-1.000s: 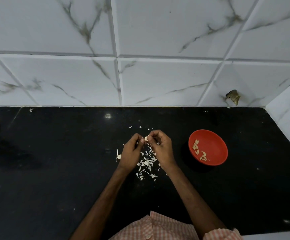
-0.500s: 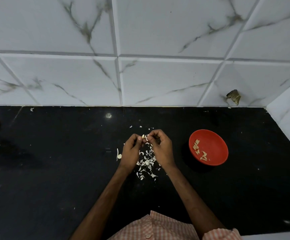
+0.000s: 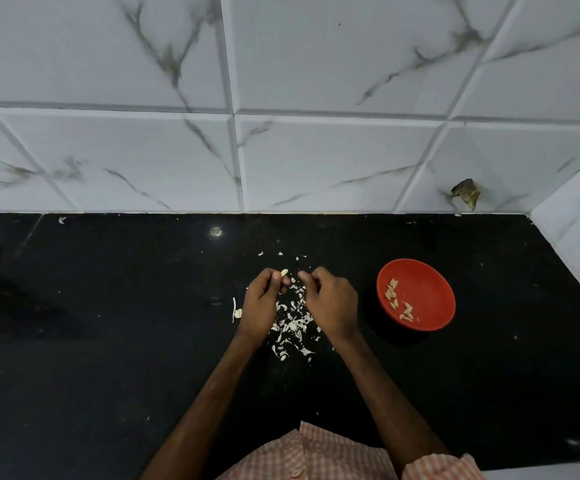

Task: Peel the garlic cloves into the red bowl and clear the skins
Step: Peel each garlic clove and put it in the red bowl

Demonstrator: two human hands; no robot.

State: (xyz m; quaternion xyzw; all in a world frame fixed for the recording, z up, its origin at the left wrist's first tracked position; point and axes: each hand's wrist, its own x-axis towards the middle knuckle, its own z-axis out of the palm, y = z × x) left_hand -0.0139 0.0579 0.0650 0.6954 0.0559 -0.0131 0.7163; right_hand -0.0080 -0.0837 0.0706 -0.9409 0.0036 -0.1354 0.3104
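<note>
- Tiled wall (image 3: 316, 161): white with grey veins, behind the work. It plays no part in this step.
- Surface (image 3: 108, 341): black and glossy. It carries everything listed below.
- Your left hand (image 3: 260, 303): fingers curled, with thumb and forefinger pinching the clove at the hand's far tip. Keep the pinch low on the clove so its upper end stays bare for stripping.
- Your right hand (image 3: 330, 299): just beside the left, fingertips drawn together. Whether they nip a scrap of skin is too small to tell. Draw any skin down toward the pile, never toward the bowl.
- Red bowl (image 3: 416, 294): to your right, apart from both hands, with several peeled cloves (image 3: 397, 299) inside.
- Skins (image 3: 293, 323): a loose pale scatter under and between your hands, with a few strays nearer the wall. None are cleared yet.
- Garlic clove (image 3: 284, 272): small and pale, held at your left fingertips above the surface. Turn it and check for clinging skin before it goes in the bowl.
</note>
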